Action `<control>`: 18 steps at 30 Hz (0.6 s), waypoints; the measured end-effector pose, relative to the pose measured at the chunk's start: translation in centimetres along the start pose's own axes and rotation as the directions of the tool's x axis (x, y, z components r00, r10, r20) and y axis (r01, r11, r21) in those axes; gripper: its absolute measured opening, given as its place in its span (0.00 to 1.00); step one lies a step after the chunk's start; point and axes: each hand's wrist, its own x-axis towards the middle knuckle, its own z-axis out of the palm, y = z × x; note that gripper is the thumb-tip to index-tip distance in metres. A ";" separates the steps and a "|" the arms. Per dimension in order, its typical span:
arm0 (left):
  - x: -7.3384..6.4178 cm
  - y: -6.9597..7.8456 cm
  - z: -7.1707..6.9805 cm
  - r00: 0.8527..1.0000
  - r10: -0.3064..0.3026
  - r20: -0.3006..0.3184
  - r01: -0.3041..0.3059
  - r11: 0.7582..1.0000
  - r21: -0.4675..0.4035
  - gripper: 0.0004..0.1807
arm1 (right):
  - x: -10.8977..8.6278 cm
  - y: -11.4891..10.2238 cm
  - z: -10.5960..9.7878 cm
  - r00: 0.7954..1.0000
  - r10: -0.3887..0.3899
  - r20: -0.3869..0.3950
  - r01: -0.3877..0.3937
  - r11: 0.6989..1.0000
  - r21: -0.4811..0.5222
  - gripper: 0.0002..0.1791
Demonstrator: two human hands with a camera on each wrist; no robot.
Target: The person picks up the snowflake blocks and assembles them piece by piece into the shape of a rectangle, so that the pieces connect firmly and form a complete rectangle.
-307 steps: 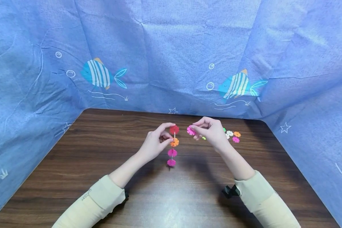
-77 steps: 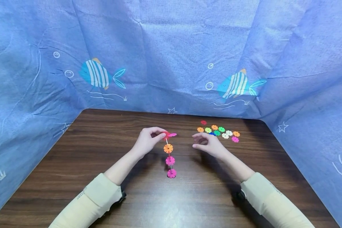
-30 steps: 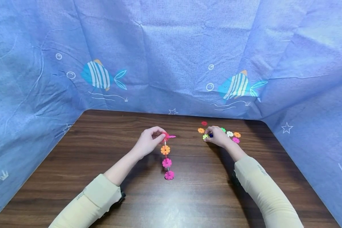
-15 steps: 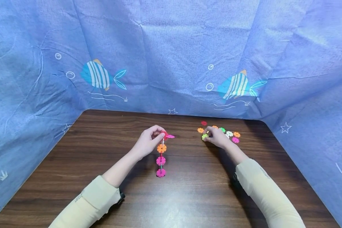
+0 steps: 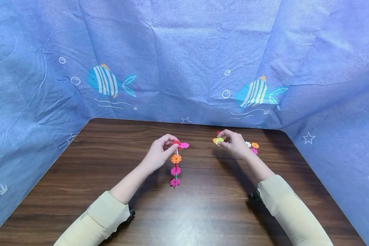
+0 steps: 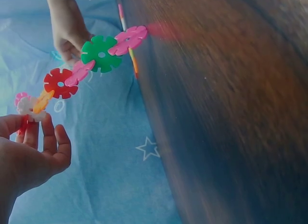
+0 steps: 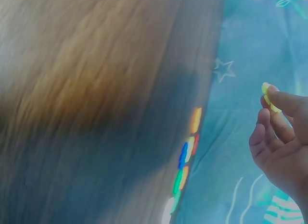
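Observation:
My left hand [image 5: 160, 150] pinches the top of a chain of interlocking flower-shaped plastic discs, at a red disc [image 5: 177, 144]. A pink disc [image 5: 185, 145] juts out to the right of it. Below hang an orange disc [image 5: 176, 159] and pink ones; the left wrist view also shows a white disc [image 6: 30, 110] and a green disc [image 6: 101, 54] in the chain. Off to the right, my right hand [image 5: 235, 145] pinches a yellow-green disc [image 5: 219, 140] between thumb and fingers, held on edge in the right wrist view. The two hands are apart.
Loose discs lie at the back right of the wooden table [image 5: 110, 143], partly hidden by my right hand: a white disc [image 5: 248, 144], an orange disc [image 5: 255, 145], a pink disc [image 5: 254, 151]. A blue fish-print cloth [image 5: 184, 68] stands behind the table.
Ten seconds ago the right hand held a pink disc; a pink disc now sits beside the chain's red one. Since then the right hand has picked up the yellow-green disc and raised it.

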 end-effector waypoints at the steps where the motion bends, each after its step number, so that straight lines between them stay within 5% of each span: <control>1: -0.1 0.0 0.1 1.000 0.010 -0.006 -0.010 1.000 0.001 0.07 | -0.1 -0.2 -0.1 1.000 -0.005 -0.010 0.005 1.000 0.006 0.11; 13: -1.0 1.8 0.4 0.999 0.025 -0.031 -0.024 1.000 0.009 0.08 | -1.3 -4.3 -0.6 0.997 -0.019 -0.077 0.041 0.957 0.286 0.11; 18: -0.6 -0.2 0.9 0.998 0.024 -0.051 -0.024 1.000 0.000 0.08 | -2.0 -6.0 -0.5 0.996 -0.029 -0.085 0.059 0.927 0.371 0.12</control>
